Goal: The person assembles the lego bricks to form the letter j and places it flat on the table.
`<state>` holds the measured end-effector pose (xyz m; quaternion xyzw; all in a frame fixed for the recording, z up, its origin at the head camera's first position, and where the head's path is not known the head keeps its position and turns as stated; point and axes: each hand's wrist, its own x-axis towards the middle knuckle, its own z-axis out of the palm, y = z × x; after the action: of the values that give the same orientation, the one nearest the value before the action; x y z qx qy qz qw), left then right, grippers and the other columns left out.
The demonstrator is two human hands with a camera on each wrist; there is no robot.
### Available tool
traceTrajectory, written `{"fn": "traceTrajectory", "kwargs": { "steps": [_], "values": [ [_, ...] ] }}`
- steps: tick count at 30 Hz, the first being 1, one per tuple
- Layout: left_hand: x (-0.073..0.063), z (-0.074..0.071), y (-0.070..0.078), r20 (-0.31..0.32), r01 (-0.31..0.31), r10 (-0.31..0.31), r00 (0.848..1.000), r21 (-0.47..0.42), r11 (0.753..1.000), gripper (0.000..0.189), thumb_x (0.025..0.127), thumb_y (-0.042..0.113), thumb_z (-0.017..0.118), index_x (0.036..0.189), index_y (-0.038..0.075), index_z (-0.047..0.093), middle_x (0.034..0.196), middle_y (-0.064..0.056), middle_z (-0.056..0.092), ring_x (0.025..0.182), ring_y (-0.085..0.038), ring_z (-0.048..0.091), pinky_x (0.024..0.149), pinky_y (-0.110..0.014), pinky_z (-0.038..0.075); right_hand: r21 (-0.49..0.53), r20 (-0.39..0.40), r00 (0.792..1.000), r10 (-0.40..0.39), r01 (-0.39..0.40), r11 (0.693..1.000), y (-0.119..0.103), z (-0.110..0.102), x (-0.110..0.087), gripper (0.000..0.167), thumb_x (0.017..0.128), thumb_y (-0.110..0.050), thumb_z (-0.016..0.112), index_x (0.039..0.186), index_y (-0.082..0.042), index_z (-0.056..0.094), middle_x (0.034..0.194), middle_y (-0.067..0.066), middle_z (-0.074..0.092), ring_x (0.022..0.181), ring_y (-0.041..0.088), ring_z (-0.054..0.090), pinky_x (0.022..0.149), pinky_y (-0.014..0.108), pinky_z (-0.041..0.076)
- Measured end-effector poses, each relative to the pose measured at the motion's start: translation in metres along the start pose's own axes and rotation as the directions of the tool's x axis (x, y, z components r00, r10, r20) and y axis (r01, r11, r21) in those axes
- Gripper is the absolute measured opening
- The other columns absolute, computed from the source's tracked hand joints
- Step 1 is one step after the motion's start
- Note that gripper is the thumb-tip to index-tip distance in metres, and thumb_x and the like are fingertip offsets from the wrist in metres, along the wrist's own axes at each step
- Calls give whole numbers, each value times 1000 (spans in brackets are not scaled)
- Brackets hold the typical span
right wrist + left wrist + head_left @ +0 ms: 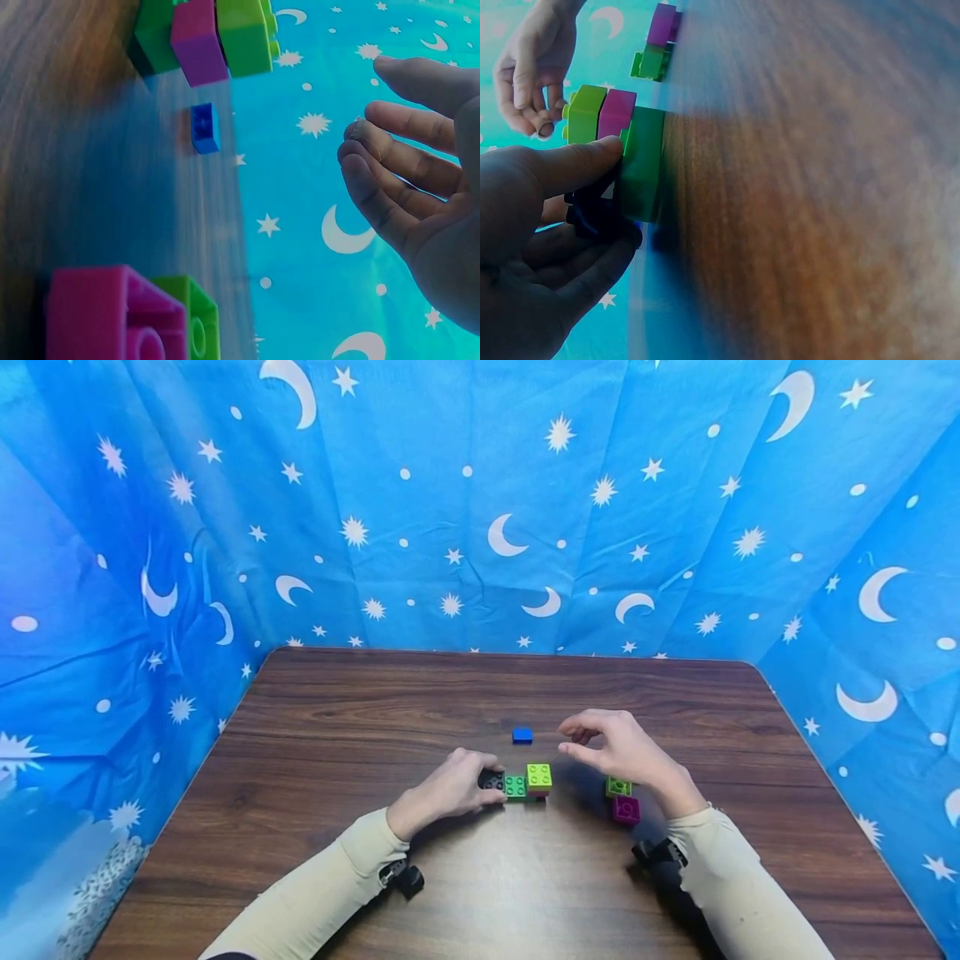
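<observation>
My left hand (450,785) pinches a black brick (493,780) between thumb and fingers, at the left end of a joined group of toy bricks. This group has a green brick (643,161) at the bottom, with a magenta brick (617,114) on it and a lime brick (538,774) on top. The thumb also touches the green brick. My right hand (630,750) hovers above the table, right of the group, fingers loosely bent and holding nothing. Beneath that hand lie a second magenta brick (626,811) and lime-green brick (618,787), touching, their hollow undersides showing in the right wrist view.
A small blue brick (522,736) lies on the wooden table (375,693) behind the group, its hollow side facing the right wrist camera. Blue cloth (465,510) with moons and stars hangs around the back and sides. Each wrist wears a black strap (660,853).
</observation>
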<state>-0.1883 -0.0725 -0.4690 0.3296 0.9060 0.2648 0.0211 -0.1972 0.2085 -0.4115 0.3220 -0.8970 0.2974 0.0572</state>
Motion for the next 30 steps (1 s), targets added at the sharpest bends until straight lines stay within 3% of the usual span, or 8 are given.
{"fn": "traceTrajectory", "kwargs": {
  "steps": [7,16,30],
  "values": [
    [1,-2,-1,3,3,-3,1000,13,1000,34,81,34,79,105,10,72,87,2,71,70,-8,60,65,-21,48,10,-53,999,8,-7,1000,10,-10,-1,22,89,-25,72,107,-11,71,96,3,72,82,9,64,76,41,56],
    [0,-2,-2,7,6,-6,1000,14,1000,35,81,34,79,106,10,71,89,3,71,71,-7,59,66,-21,47,-40,-100,992,71,-75,996,22,-22,-9,22,89,-22,72,107,-10,71,95,3,71,81,11,64,75,35,56],
    [1,1,-2,1,0,0,1000,5,1000,35,81,34,79,106,10,72,88,3,71,71,-7,60,67,-21,48,-2,-104,985,139,-140,990,41,-34,-24,27,87,-24,75,110,-10,70,95,5,71,83,14,65,75,44,56]
  ]
}}
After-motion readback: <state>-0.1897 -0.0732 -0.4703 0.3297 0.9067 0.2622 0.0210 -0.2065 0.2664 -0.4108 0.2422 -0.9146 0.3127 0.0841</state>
